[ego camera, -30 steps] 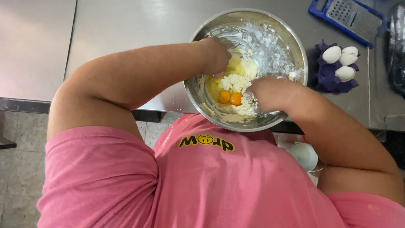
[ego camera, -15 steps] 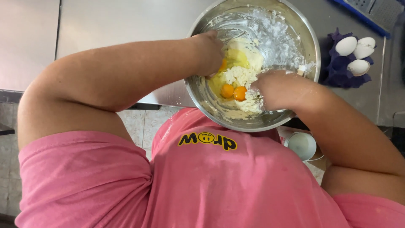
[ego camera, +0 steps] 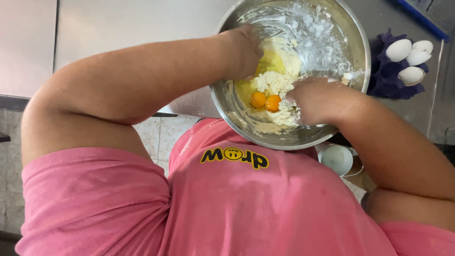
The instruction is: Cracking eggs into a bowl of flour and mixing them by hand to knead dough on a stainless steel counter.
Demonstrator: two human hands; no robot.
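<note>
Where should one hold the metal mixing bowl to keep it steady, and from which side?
Probably the bare rim of the metal mixing bowl, on its far right side. There the steel edge is clear, while the left hand and right hand fill the near part, over the dough and egg yolks.

A grey steel worktop (ego camera: 132, 28) fills the view from nine to twelve o'clock; a thin dark seam (ego camera: 56, 33) at ten o'clock splits it into two panels; its surface shows a dull, even sheen. Its front edge (ego camera: 14, 102) runs as a dark band at nine o'clock. Below that, toward eight o'clock, pale floor tiles (ego camera: 156, 135) with darker joints show; a blue edge (ego camera: 422, 19) crosses the corner at one o'clock; the worktop goes on at three o'clock (ego camera: 443, 95).
</note>
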